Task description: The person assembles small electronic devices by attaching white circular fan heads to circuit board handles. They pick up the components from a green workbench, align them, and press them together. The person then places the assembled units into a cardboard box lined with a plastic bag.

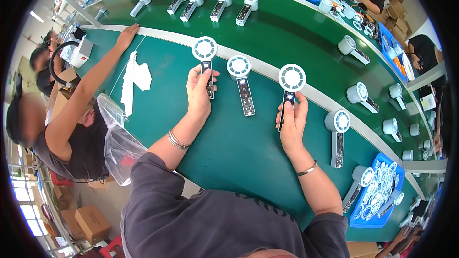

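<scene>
My left hand (199,88) is closed around the handle of a white handheld fan (204,48), whose round slotted head points away from me. A second handheld fan (292,78) of the same kind is in my right hand (292,124), its thumb on the dark circuit board set in the handle. Between my hands, another fan (238,68) lies on the green table with its board facing up. To the right of my right hand lies one more fan (337,122), handle toward me.
A blue tray (354,220) of white round parts stands at the right, with a fan (363,176) beside it. Past the pale rail (260,63), several fans sit on the green belt (287,33). At the left, a co-worker's arm (98,74) reaches over the table near white paper (128,86).
</scene>
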`<action>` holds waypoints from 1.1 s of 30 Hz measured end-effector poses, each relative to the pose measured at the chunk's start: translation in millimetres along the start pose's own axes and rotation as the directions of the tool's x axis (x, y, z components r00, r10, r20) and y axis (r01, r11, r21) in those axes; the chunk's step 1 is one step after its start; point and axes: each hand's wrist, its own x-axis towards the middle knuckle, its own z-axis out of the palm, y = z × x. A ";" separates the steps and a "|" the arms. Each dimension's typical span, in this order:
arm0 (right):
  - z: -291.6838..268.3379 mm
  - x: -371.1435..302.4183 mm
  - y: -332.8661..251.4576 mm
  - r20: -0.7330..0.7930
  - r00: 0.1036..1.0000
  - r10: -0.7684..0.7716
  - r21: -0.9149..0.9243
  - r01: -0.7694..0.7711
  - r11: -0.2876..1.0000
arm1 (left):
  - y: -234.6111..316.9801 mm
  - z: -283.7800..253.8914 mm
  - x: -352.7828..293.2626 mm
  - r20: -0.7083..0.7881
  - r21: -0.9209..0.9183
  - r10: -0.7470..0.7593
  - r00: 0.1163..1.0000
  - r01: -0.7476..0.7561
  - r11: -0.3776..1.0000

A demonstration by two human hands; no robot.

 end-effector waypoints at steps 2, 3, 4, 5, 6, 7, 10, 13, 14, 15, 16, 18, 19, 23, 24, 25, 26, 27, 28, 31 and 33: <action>0.0 -0.1 -0.4 -0.003 1.000 0.011 -0.015 -0.011 1.000 | -0.4 -0.6 0.3 0.001 0.001 0.000 1.000 0.000 1.000; 0.0 0.1 -0.6 -0.004 1.000 0.016 -0.020 -0.016 1.000 | 0.1 0.0 -0.1 -0.001 0.003 0.001 1.000 -0.001 1.000; -0.7 0.4 -0.6 0.003 1.000 0.017 -0.037 -0.016 0.999 | 0.6 0.4 -0.3 -0.003 0.004 0.003 1.000 -0.003 1.000; -2.0 0.7 -0.5 0.010 1.000 0.017 -0.053 -0.017 0.998 | 0.5 0.0 -0.4 -0.001 -0.003 -0.001 1.000 0.001 1.000; -2.3 1.0 -0.6 0.018 1.000 0.017 -0.070 -0.016 0.997 | -0.1 -1.1 0.1 0.002 -0.009 -0.003 1.000 0.003 1.000; -2.0 0.8 -0.5 0.016 1.000 0.019 -0.063 -0.018 0.998 | -0.6 -2.1 0.3 0.004 -0.016 -0.006 1.000 0.006 1.000; -1.7 0.7 -0.3 0.005 1.000 0.014 -0.048 -0.014 0.999 | -1.7 -1.2 0.1 -0.007 -0.013 -0.009 1.000 0.009 1.000; 0.2 0.3 -0.4 -0.010 1.000 0.004 -0.042 -0.005 0.999 | -1.3 -1.4 0.4 -0.008 -0.005 -0.005 1.000 0.005 1.000; 0.6 0.9 -0.6 -0.007 1.000 0.003 -0.047 -0.003 0.999 | -1.1 -1.9 0.6 -0.009 0.000 -0.003 1.000 0.003 1.000; 0.3 0.7 -0.5 -0.006 1.000 0.003 -0.053 -0.003 0.999 | -1.0 -1.8 -0.4 -0.017 -0.002 -0.008 1.000 0.008 1.000; 0.0 0.3 -0.6 0.000 1.000 0.004 -0.055 -0.004 0.998 | -1.0 -2.1 -0.4 -0.017 -0.005 -0.012 1.000 0.012 1.000; -1.1 -0.1 -1.1 0.012 1.000 0.008 -0.061 -0.008 0.998 | -2.0 -2.8 -1.0 -0.018 -0.010 -0.022 1.000 0.022 1.000; -1.6 0.4 -1.1 0.021 1.000 0.005 -0.070 -0.003 0.998 | -2.4 -2.3 -0.6 -0.016 0.000 -0.016 1.000 0.016 1.000; -1.8 0.0 -0.5 0.039 0.999 0.012 -0.096 -0.008 0.995 | -2.0 -0.2 -0.1 -0.013 0.021 -0.005 1.000 0.005 1.000; -1.8 0.5 -0.3 0.040 0.999 0.016 -0.097 -0.012 0.995 | -1.9 0.4 -0.3 -0.013 0.023 -0.003 1.000 0.004 1.000; -1.7 0.6 -0.1 0.034 0.999 0.023 -0.101 -0.019 0.995 | -2.6 0.0 -0.4 -0.011 0.016 -0.005 1.000 0.005 1.000; -1.6 0.6 -0.1 0.028 0.999 0.029 -0.105 -0.026 0.994 | -3.3 -1.1 -0.5 -0.008 0.010 -0.007 1.000 0.007 1.000; -1.2 1.1 -0.5 0.022 0.999 0.032 -0.108 -0.030 0.994 | -3.1 -1.7 0.3 -0.004 0.002 -0.007 1.000 0.007 1.000; -1.3 1.4 -0.4 0.017 0.999 0.033 -0.105 -0.031 0.994 | -2.6 -1.9 0.4 -0.006 -0.002 -0.007 1.000 0.007 1.000; -3.0 1.9 2.6 0.009 0.999 0.038 -0.100 -0.037 0.994 | -2.9 -1.5 -0.7 -0.011 -0.007 -0.007 1.000 0.007 1.000; -4.2 2.5 4.4 0.014 0.999 0.040 -0.102 -0.038 0.994 | -2.7 -1.4 -0.1 -0.012 -0.004 -0.005 1.000 0.005 1.000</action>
